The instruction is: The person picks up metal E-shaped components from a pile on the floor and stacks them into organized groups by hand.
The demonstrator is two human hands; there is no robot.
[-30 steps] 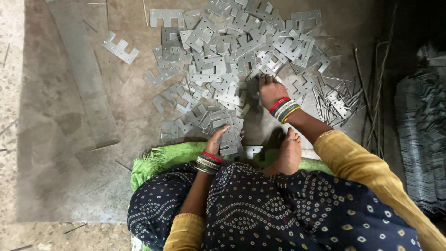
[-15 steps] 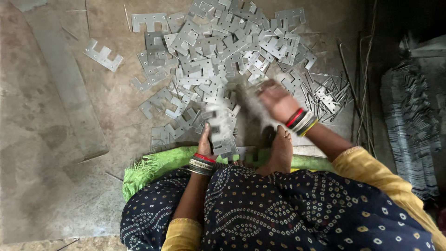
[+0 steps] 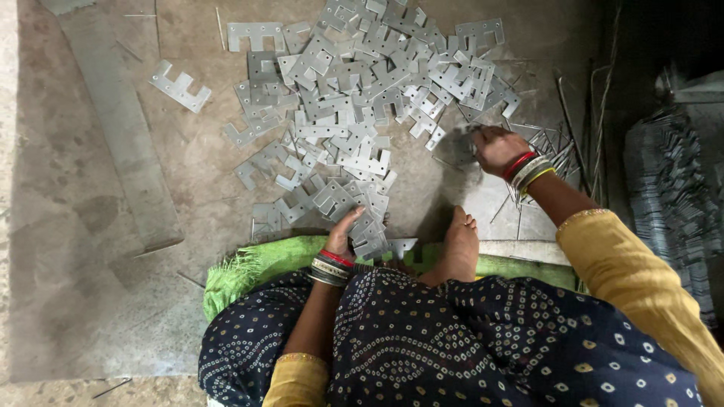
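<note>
Fingers of left hand (image 3: 345, 232) curled on stamped metal plates (image 3: 362, 218) — right hand's (image 3: 494, 147) unclear.

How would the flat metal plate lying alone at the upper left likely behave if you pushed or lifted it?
The lone plate looks like thin, flat, notched sheet metal, so it would probably stay stiff. Lying flat on the concrete floor, it should slide rather than roll. Its thin edges may be hard to lift.

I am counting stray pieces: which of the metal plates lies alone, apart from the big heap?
The E-shaped plate at the upper left, lying by itself on the bare floor beside the long flat bar; the others overlap or touch in the heap.
</note>
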